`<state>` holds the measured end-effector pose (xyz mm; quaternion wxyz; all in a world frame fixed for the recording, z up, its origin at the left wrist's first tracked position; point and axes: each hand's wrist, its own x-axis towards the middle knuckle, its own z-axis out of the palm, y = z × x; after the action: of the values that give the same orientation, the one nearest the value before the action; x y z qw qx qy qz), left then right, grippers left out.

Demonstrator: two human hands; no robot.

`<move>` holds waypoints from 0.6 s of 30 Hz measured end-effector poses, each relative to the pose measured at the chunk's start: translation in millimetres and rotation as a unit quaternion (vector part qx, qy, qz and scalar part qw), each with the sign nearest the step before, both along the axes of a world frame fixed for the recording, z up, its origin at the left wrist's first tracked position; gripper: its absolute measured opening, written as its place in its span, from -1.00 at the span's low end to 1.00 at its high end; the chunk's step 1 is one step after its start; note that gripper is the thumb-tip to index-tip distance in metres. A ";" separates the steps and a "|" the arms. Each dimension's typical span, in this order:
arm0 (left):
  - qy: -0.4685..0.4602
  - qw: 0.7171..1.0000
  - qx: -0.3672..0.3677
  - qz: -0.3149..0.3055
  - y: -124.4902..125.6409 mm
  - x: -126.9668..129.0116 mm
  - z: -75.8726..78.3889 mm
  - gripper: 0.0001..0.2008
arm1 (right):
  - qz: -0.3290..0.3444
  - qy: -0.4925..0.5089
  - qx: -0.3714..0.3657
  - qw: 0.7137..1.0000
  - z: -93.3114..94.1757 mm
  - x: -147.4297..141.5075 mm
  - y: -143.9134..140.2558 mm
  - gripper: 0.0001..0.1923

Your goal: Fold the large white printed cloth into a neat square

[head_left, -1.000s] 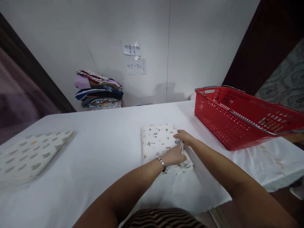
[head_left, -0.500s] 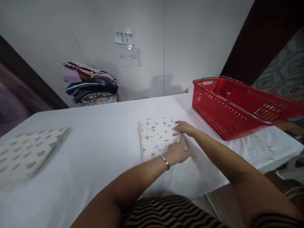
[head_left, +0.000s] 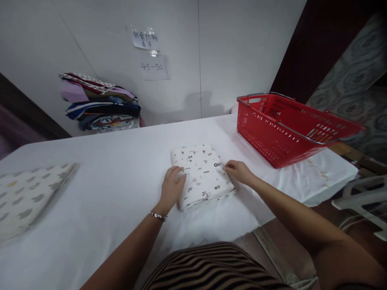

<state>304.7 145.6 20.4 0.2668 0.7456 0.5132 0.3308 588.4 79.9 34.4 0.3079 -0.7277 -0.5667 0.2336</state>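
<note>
A folded white cloth with small printed shapes lies flat on the white table in front of me. My left hand rests against its left edge, fingers curled around the side; a bracelet is on that wrist. My right hand touches the cloth's right edge with fingertips pinched at the fabric. Both hands flank the cloth, one on each side.
A red plastic basket with metal handles stands at the right of the table. Another folded patterned cloth lies at the far left. A stack of folded fabrics sits against the back wall under paper notes.
My left hand moved from the cloth's right side, beside the right hand, across to its left edge. The camera view shifted right and down.
</note>
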 end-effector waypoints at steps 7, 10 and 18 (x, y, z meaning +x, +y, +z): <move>-0.089 0.984 -0.138 0.076 1.6 0.9 -32.3 -0.40 | -0.033 -0.141 -0.110 0.983 -0.7 -15.0 21.3 -0.85; -0.099 0.985 -0.129 0.062 -3.8 10.3 -31.7 -0.36 | -0.024 -0.118 -0.075 0.990 -2.0 -10.3 23.1 -0.94; -0.141 0.975 -0.162 0.062 -5.2 11.7 -27.3 -0.37 | -0.084 -0.090 -0.079 0.989 -23.6 0.9 14.5 -0.90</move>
<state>316.4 140.5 -7.0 0.4324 0.6055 0.5624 0.3607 589.3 94.5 10.8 0.2155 -0.8127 -0.5089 0.1843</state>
